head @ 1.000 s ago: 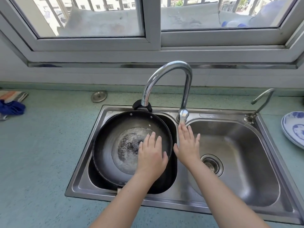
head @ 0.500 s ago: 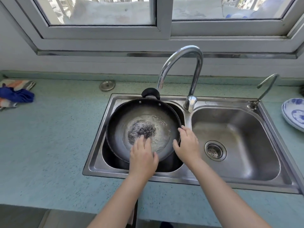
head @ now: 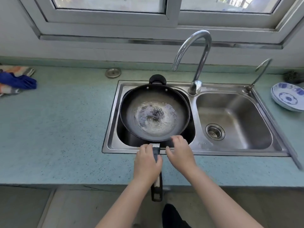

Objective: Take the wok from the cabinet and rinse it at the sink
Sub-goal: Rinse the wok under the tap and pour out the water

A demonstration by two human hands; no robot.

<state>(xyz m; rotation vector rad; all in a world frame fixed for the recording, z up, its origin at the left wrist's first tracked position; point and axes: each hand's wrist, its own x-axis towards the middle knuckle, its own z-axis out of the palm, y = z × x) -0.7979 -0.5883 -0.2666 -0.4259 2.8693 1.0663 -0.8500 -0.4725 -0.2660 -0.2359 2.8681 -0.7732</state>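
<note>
The black wok [head: 154, 112] sits in the left basin of the steel double sink [head: 194, 146], with water and foam pooled in its bottom. Its long handle [head: 157, 190] reaches toward me over the counter edge. My left hand [head: 146, 162] wraps around the handle close to the wok's rim. My right hand [head: 180, 151] rests with relaxed fingers on the near rim of the wok and the sink's front edge. The curved faucet [head: 197, 51] has its spout over the wok's right side; no water runs from it.
The right basin [head: 233, 117] holds only its drain strainer. A small second tap [head: 261, 69] stands at the sink's back right. Blue-patterned plates [head: 287, 98] sit far right, cloths [head: 16, 79] far left, and a metal drain stopper [head: 113, 72] behind the sink.
Both hands drew back from inside the wok to its near edge. My left hand took hold of the handle. The camera pulled back, showing the counter front and floor.
</note>
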